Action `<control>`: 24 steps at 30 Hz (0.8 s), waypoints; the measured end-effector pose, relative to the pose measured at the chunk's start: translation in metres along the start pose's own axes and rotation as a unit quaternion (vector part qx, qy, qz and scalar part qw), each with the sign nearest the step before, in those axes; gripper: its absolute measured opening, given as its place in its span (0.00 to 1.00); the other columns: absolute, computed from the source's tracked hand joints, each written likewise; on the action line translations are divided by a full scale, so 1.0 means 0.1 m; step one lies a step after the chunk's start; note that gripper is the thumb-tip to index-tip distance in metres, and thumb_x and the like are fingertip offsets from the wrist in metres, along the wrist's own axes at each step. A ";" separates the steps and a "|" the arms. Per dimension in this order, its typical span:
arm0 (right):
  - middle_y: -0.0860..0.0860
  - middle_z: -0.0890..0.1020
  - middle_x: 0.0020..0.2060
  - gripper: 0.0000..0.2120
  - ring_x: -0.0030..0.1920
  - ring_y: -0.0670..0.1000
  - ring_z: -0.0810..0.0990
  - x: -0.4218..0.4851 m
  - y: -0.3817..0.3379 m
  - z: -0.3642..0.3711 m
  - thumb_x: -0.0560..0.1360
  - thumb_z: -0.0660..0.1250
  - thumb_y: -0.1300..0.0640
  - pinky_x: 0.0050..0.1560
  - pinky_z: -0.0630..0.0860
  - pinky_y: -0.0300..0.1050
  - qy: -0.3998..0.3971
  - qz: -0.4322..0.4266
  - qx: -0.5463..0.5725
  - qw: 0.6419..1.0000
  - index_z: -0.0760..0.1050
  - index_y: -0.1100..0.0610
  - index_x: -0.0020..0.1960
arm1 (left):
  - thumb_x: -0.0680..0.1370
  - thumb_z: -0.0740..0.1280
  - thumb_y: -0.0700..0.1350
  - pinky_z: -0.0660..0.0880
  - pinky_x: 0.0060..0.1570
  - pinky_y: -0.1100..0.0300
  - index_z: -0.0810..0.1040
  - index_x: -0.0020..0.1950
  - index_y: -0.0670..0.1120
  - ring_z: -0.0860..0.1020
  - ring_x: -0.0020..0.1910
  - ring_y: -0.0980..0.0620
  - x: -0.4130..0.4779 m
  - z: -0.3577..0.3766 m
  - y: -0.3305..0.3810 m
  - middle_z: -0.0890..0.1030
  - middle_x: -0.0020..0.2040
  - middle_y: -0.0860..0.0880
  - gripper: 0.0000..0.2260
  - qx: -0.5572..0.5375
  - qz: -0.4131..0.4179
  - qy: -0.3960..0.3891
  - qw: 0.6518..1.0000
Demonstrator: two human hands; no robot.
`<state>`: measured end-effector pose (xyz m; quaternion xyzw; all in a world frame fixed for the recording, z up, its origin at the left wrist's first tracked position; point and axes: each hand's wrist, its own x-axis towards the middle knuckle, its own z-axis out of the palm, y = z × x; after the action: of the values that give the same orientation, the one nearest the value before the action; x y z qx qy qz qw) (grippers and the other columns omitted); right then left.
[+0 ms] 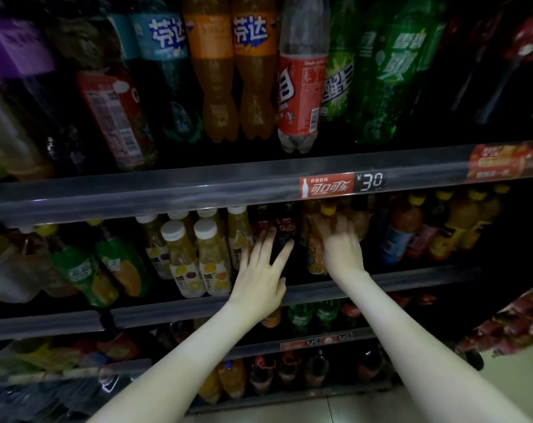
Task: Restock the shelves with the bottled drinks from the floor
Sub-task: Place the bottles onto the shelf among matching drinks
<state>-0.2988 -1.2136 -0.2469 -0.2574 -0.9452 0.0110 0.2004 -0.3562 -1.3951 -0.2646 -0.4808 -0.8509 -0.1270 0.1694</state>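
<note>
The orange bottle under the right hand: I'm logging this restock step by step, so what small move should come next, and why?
Probably ease the orange bottle deeper into its row. The right hand lies blurred against it at the front of the middle shelf, grip unclear, while the left hand is open by the dark bottles, holding nothing.

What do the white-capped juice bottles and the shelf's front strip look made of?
White-capped juice bottles: likely clear plastic, since the yellow drink shows through the walls; glass is not ruled out. Shelf's front strip: seemingly glossy clear plastic; it glints, and the price tag shows through.
</note>
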 end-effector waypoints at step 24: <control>0.56 0.73 0.64 0.23 0.66 0.52 0.70 -0.26 -1.22 -0.94 0.76 0.66 0.62 0.69 0.66 0.44 0.162 -0.328 0.350 0.862 0.67 0.60 0.70 | 0.77 0.65 0.39 0.67 0.65 0.51 0.68 0.70 0.44 0.71 0.62 0.40 -0.24 -1.38 -0.71 0.69 0.64 0.39 0.21 0.091 -0.068 0.317 0.942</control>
<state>-0.3011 -1.3398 -0.1553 0.1565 -0.8632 0.2325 0.4200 -0.3827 -1.5017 -0.1523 -0.3391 -0.7916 -0.2058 0.4647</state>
